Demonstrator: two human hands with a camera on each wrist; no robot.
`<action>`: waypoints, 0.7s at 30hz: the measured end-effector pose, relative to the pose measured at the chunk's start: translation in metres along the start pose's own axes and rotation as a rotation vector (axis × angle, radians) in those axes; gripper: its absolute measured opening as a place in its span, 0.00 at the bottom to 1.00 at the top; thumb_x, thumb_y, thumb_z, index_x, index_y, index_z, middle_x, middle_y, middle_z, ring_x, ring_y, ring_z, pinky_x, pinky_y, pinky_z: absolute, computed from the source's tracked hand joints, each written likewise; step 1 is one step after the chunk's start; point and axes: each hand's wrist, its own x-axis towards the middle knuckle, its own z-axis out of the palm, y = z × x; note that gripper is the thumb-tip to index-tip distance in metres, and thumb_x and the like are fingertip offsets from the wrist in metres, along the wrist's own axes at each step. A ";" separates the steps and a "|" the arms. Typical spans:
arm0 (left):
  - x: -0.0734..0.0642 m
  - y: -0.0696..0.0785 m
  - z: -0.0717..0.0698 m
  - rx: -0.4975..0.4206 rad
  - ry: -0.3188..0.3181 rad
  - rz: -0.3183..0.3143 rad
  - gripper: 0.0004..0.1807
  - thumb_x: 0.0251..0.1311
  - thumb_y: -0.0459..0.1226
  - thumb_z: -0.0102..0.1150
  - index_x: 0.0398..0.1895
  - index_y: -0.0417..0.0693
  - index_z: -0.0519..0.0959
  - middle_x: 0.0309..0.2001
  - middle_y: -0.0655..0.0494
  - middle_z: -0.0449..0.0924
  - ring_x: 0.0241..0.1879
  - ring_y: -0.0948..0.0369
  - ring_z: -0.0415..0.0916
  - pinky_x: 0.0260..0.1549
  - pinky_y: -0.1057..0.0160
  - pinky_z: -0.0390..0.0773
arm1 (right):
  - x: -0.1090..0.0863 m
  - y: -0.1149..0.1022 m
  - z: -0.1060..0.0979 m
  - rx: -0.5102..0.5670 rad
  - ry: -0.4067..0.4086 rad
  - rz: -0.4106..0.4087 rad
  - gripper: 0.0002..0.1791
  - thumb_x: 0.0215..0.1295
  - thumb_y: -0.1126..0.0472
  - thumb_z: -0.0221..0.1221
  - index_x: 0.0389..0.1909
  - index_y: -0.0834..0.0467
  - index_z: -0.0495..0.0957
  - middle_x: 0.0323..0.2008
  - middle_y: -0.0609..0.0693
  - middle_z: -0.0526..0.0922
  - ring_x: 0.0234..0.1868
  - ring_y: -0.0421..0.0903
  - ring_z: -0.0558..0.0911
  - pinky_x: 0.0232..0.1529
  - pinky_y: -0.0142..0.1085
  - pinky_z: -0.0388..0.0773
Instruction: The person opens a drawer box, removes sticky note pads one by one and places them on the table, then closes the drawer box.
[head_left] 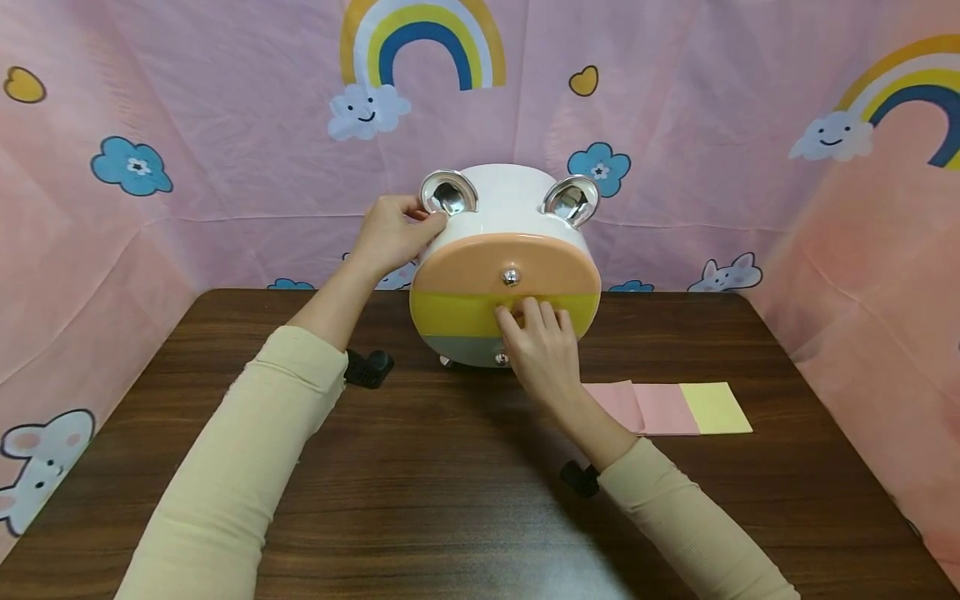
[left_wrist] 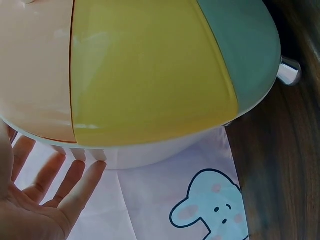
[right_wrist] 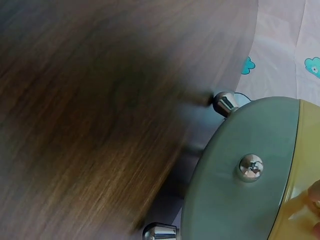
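A rounded white drawer box (head_left: 510, 187), shaped like an alarm clock, stands on short silver feet. Its front has an orange drawer (head_left: 461, 267), a yellow drawer (head_left: 450, 315) and a green drawer (right_wrist: 225, 200). My left hand (head_left: 393, 233) rests against its upper left side, just below a silver ear (head_left: 450, 193); in the left wrist view its extended fingertips (left_wrist: 97, 167) touch the white wall. At the middle of the yellow drawer, my right hand (head_left: 543, 350) pinches the knob, mostly hidden by the fingers. Only its fingertips (right_wrist: 315, 192) show at the right wrist view's edge.
Pink and yellow sticky notes (head_left: 716, 408) lie in a row on the dark wooden table (head_left: 420, 500), right of the box and partly behind my right forearm. A patterned pink cloth (head_left: 262, 167) hangs close behind and along both sides.
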 end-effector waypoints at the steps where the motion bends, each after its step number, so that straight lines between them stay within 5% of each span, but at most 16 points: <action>1: 0.000 0.000 0.000 0.003 0.005 0.002 0.16 0.58 0.47 0.52 0.37 0.44 0.81 0.40 0.47 0.81 0.19 0.64 0.76 0.19 0.68 0.77 | 0.000 0.000 0.000 0.003 -0.001 -0.001 0.08 0.59 0.64 0.53 0.38 0.53 0.77 0.29 0.50 0.73 0.27 0.48 0.72 0.28 0.40 0.67; 21: 0.001 0.001 0.000 -0.028 0.001 -0.025 0.19 0.58 0.51 0.55 0.28 0.42 0.77 0.40 0.45 0.81 0.19 0.65 0.77 0.21 0.63 0.79 | -0.013 0.004 -0.008 -0.002 0.062 -0.129 0.11 0.66 0.63 0.47 0.41 0.53 0.78 0.33 0.51 0.77 0.29 0.51 0.74 0.24 0.39 0.67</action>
